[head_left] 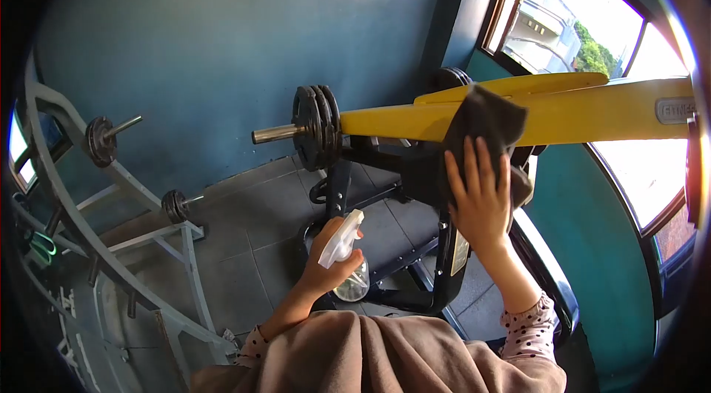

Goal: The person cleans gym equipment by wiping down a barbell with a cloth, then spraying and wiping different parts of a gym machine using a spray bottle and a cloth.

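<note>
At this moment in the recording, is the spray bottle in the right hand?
No, the left hand holds the spray bottle, while the right hand is on a dark cloth.

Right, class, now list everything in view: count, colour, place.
Spray bottle: one, clear with white head, lower centre
Lever arms: two, yellow, upper right
Cloth: one, dark grey, over nearer lever arm
Machine frame: one, black, centre
Rack: one, grey, left
Weight-plate stacks: at least four, black, on lever arms and rack
Looped item: one, green, far left; unclear
Window panes: several, brown-framed, right
Walls: two, blue and teal, back and right
Floor tiles: many, grey, underneath
Garment: one, brown, bottom
Sleeves: two, pale dotted, bottom
Left hand: one, on spray bottle
Right hand: one, on cloth
</note>
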A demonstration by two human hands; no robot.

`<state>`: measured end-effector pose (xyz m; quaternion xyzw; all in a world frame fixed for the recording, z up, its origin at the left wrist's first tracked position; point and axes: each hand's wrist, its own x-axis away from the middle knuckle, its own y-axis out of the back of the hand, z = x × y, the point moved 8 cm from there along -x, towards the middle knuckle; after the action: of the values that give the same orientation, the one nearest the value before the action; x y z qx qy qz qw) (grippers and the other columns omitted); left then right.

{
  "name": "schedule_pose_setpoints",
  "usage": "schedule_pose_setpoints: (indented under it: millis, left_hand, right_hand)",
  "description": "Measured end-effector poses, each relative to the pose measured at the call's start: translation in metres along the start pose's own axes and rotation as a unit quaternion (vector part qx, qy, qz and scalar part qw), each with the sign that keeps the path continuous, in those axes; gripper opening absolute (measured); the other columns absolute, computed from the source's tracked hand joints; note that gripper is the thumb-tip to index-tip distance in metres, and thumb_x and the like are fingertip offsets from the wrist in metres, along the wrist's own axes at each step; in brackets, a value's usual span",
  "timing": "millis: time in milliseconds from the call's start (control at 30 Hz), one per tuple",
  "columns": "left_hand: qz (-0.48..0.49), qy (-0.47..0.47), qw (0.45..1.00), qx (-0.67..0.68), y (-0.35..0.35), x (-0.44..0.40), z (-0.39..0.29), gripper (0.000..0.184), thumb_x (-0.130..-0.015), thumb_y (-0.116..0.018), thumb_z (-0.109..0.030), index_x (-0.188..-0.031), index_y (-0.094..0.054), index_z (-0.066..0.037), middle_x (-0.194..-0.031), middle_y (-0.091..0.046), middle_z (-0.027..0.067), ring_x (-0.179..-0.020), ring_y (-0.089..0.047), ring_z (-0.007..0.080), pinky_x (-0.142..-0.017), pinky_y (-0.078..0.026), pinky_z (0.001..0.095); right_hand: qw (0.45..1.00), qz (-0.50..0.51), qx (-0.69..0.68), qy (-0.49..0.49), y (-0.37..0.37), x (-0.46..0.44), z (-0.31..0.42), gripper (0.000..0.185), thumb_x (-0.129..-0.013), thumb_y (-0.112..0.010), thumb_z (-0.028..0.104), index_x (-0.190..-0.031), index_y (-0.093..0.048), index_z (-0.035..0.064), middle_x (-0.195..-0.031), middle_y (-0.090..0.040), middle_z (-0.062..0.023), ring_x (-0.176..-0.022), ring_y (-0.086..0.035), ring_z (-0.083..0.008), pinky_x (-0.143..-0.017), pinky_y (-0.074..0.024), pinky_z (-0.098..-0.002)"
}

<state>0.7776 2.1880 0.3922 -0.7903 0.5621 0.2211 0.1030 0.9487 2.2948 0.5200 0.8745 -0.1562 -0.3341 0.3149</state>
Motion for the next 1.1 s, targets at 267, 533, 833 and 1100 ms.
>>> schedule_pose_setpoints:
  millis: [267,533,833,1100]
  left_hand:
    - [0.016,0.039,0.998,0.052,0.043,0.009,0.020,0.038,-0.074,-0.063,0.002,-0.111,-0.055,0.000,-0.096,-0.055,0.0070,-0.091,-0.055,0.0156,-0.080,-0.044,0.0275]
    - [0.066,0.035,0.994,0.076,0.056,0.012,0.036,0.042,-0.074,-0.062,0.004,-0.115,-0.055,0.000,-0.097,-0.055,0.0063,-0.092,-0.054,0.0150,-0.082,-0.044,0.0276]
    - [0.104,0.041,0.993,0.023,0.085,0.003,0.052,0.034,-0.071,-0.064,0.003,-0.103,-0.056,-0.002,-0.094,-0.055,0.0062,-0.085,-0.053,0.0144,-0.075,-0.044,0.0275]
    - [0.070,0.054,0.995,0.053,0.102,-0.004,0.058,0.034,-0.072,-0.063,0.001,-0.105,-0.058,-0.005,-0.093,-0.055,0.0021,-0.081,-0.049,0.0115,-0.075,-0.043,0.0273]
  right_hand:
    - [0.992,0.018,0.092,0.089,-0.118,0.003,0.101,0.058,-0.088,-0.043,0.028,-0.143,-0.039,0.0070,-0.150,-0.034,-0.0172,-0.141,-0.028,-0.0322,-0.117,-0.0104,-0.0510]
    - [0.988,0.056,0.107,0.101,-0.128,-0.037,0.128,0.053,-0.088,-0.044,0.025,-0.139,-0.046,0.0101,-0.150,-0.035,-0.0135,-0.141,-0.029,-0.0282,-0.117,-0.0132,-0.0498]
    - [0.997,-0.025,0.055,-0.047,-0.017,0.005,0.033,0.052,-0.083,-0.051,0.018,-0.135,-0.051,0.0182,-0.148,-0.041,-0.0046,-0.138,-0.035,-0.0207,-0.114,-0.0225,-0.0488]
    - [0.964,-0.141,0.047,-0.220,0.007,-0.084,-0.009,0.066,-0.072,-0.070,0.025,-0.135,-0.051,0.0218,-0.144,-0.044,-0.0105,-0.138,-0.035,-0.0292,-0.112,-0.0225,-0.0543]
